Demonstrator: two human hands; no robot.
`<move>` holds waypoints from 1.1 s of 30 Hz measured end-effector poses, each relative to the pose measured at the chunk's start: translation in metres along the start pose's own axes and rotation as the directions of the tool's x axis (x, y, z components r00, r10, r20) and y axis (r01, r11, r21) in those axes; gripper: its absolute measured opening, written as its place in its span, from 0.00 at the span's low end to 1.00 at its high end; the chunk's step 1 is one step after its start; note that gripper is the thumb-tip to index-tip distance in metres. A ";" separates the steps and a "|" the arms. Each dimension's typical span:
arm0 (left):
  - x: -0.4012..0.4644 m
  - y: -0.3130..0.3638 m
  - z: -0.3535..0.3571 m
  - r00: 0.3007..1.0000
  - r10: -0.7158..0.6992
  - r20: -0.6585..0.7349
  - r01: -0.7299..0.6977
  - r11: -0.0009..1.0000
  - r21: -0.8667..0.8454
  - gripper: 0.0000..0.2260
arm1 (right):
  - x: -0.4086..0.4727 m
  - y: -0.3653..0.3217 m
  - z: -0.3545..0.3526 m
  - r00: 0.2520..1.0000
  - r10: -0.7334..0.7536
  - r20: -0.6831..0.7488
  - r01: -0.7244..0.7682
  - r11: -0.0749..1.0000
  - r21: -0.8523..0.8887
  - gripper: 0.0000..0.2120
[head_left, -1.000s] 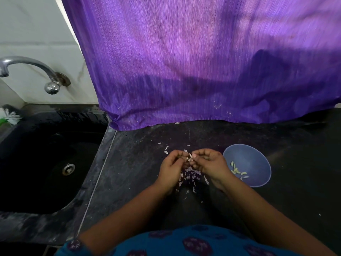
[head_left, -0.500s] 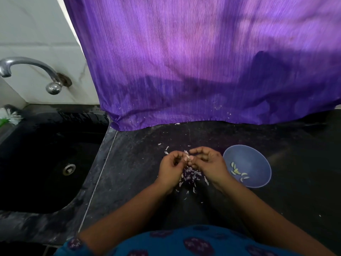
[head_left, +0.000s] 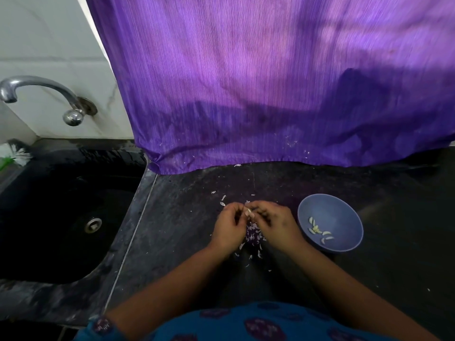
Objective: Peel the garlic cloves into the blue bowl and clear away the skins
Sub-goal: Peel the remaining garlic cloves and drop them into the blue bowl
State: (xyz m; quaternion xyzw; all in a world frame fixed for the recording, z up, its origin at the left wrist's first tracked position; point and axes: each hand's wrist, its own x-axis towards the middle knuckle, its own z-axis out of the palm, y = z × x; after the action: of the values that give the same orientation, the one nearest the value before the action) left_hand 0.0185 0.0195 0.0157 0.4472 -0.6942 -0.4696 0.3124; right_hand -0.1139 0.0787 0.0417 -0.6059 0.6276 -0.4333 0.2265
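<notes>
A small pale garlic clove (head_left: 250, 212) is pinched between the left hand (head_left: 229, 227) and right hand (head_left: 275, 223), mid-peel, just left of the round blue plastic bowl (head_left: 344, 244), where it probably must be dropped next.

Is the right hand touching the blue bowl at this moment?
Apart. The head view shows a strip of dark counter between the right hand and the blue bowl rim; the hand pinches a garlic clove with the left hand.

Left hand (head_left: 227, 227) and right hand (head_left: 275, 223) meet fingertip to fingertip, pinching one garlic clove (head_left: 250, 212) above a heap of skins (head_left: 253, 235) on the dark bench (head_left: 187, 217). Blue bowl (head_left: 344, 212), right, holds peeled cloves (head_left: 318, 231).
</notes>
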 end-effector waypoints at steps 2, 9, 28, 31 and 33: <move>0.001 -0.001 0.001 1.000 -0.026 0.004 0.026 1.000 -0.010 0.06 | 0.000 0.000 0.002 0.990 0.138 -0.006 -0.137 0.985 0.107 0.09; 0.001 0.010 -0.002 0.986 -0.167 -0.015 0.161 0.970 -0.180 0.11 | 0.004 -0.003 -0.003 0.891 0.447 0.083 -0.423 0.750 0.508 0.04; -0.001 0.012 -0.014 0.977 0.211 -0.022 -0.208 0.974 0.091 0.03 | 0.011 -0.016 -0.015 0.724 0.647 0.238 -0.646 0.517 0.561 0.02; 0.001 0.010 -0.013 0.964 0.266 0.020 -0.265 0.947 0.181 0.03 | 0.013 -0.017 -0.018 0.676 0.656 0.336 -0.697 0.423 0.579 0.04; 0.001 0.008 -0.012 0.963 0.266 0.035 -0.268 0.947 0.176 0.03 | 0.013 -0.017 -0.018 0.676 0.643 0.360 -0.701 0.410 0.584 0.05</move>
State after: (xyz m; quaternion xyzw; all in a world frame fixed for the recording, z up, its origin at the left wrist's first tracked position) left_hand 0.0251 0.0153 0.0278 0.3728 -0.7894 -0.3610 0.3278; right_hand -0.1208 0.0724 0.0679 -0.1909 0.6014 -0.4789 0.6104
